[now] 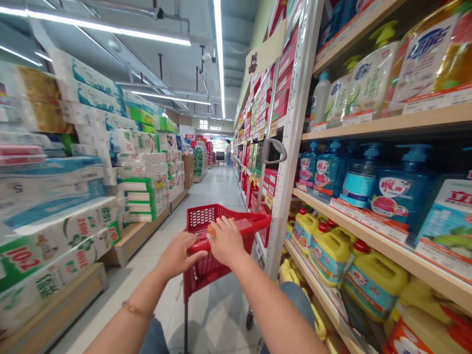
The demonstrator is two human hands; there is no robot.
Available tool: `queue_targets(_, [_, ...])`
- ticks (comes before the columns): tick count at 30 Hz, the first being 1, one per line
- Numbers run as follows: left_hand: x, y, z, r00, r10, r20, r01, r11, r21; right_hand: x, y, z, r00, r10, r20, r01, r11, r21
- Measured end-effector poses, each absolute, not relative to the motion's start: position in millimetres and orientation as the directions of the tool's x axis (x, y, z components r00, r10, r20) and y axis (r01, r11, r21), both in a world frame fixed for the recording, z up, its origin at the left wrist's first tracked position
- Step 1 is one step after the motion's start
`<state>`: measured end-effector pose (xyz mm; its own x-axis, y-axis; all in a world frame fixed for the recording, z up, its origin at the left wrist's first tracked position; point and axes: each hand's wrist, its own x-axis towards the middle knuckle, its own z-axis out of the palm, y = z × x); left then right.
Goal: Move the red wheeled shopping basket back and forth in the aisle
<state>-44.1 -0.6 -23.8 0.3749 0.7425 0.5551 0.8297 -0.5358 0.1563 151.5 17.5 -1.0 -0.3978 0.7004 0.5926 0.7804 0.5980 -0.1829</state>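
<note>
A red plastic shopping cart (201, 280) with a perforated basket stands in front of me in the aisle, turned at an angle. My left hand (180, 253) is closed on the left part of its near rim, thumb along the top. Farther right, my right hand (226, 240) is curled over the same rim. Something orange (211, 229) shows by its fingers, and I cannot make out what it is. A pinkish-red flat area (243, 224) lies just beyond that hand, partly hidden by it.
Close on the right, shelves hold blue pump bottles (393, 184) and yellow detergent jugs (330, 253). A metal shelf post (291, 137) stands beside the cart. Stacked tissue packs (84, 236) line the left. Between them runs a tiled aisle (217, 189), with a person (228, 151) far ahead.
</note>
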Motion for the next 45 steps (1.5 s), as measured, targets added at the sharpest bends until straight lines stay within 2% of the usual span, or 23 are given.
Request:
queue_targets(2, [-42,-2,-26,0.413,0.733,0.541,0.773,-0.597,0.217,164,20,-1,-0.397,0.707,0.586,0.771,0.603,-0.205])
queue_targets(6, [-34,-2,-36,0.373,0.721,0.584,0.695,-0.634,0.339,187,31,-2,-0.252,0.769,0.587,0.817,0.494,-0.296])
queue_targets(9, [-19,2,-47,0.323,0.723,0.611,0.713,-0.610,0.346,182,26,-7,-0.217,0.761,0.612,0.821,0.481,-0.307])
queue_targets(12, [-11,8,-55,0.310,0.713,0.628,0.724,-0.606,0.330,169,10,-10,-0.304,0.706,0.640,0.758,0.586,-0.286])
queue_targets(15, [-17,12,-58,0.336,0.716,0.611,0.684,-0.632,0.365,168,-1,-8,-0.371,0.676,0.636,0.692,0.658,-0.296])
queue_targets(20, [-25,17,-63,0.375,0.741,0.558,0.670,-0.632,0.389,179,5,-1,-0.303,0.725,0.618,0.738,0.589,-0.330])
queue_targets(23, [-12,22,-70,0.329,0.731,0.598,0.703,-0.612,0.362,168,5,-1,-0.253,0.742,0.620,0.795,0.525,-0.304])
queue_targets(27, [3,29,-76,0.311,0.716,0.625,0.714,-0.610,0.343,156,-7,-2,-0.300,0.730,0.614,0.816,0.530,-0.231])
queue_targets(32, [-5,34,-78,0.322,0.748,0.580,0.737,-0.583,0.343,175,-8,2,-0.317,0.745,0.587,0.835,0.513,-0.200])
queue_targets(38, [14,42,-81,0.268,0.803,0.533,0.798,-0.495,0.345,160,-9,-5,-0.213,0.785,0.582,0.926,0.351,-0.135])
queue_targets(41, [15,42,-84,0.311,0.804,0.507,0.779,-0.522,0.349,160,-11,-9,-0.273,0.768,0.579,0.917,0.390,-0.085])
queue_targets(45, [-4,42,-96,0.239,0.836,0.494,0.800,-0.458,0.388,187,-6,-7,-0.295,0.754,0.588,0.891,0.440,-0.117])
